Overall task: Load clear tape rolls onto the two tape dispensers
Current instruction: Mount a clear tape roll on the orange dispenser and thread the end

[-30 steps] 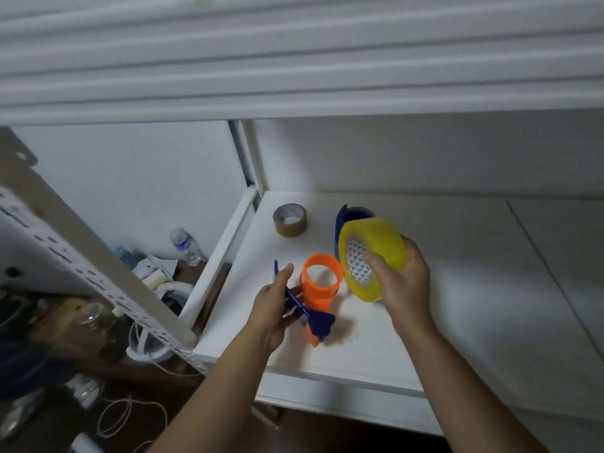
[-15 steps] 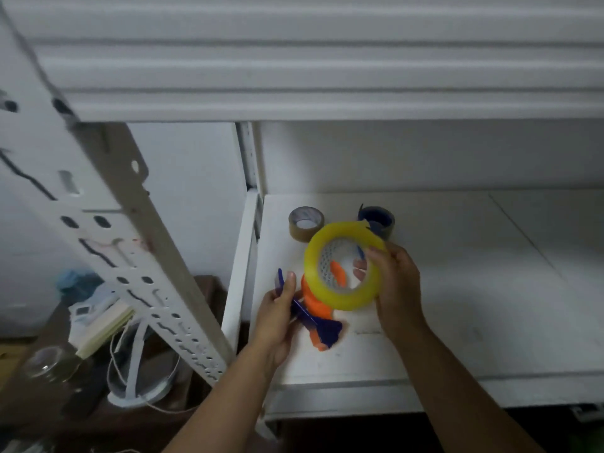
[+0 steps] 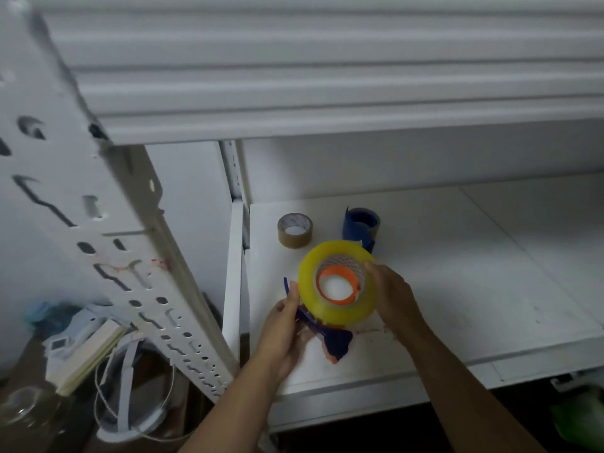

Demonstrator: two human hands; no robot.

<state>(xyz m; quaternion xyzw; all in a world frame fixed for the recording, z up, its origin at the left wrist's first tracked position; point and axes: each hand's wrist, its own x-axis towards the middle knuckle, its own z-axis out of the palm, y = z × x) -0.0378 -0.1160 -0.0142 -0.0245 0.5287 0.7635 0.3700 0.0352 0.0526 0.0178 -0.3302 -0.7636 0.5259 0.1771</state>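
A yellowish clear tape roll [image 3: 340, 310] now sits around the orange hub [image 3: 336, 284] of a blue and orange tape dispenser [image 3: 335, 343] on the white shelf [image 3: 457, 289]. My right hand [image 3: 392, 297] grips the roll's right rim. My left hand [image 3: 284, 325] holds the dispenser's blue handle from the left. A second blue dispenser [image 3: 359, 225] stands behind, apart from both hands. A brown tape roll [image 3: 294, 230] lies flat to its left.
A white perforated shelf upright [image 3: 108, 243] slants across the left. Below it on the floor lie cables [image 3: 130, 403], papers and a glass jar [image 3: 23, 410]. The upper shelf's edge [image 3: 327, 122] hangs over the work spot. A green object [image 3: 578, 416] shows at the bottom right.
My right hand has brought the yellowish roll down from beside the dispenser onto its orange hub. My left hand has kept its hold on the handle. The camera has shifted right and closer.
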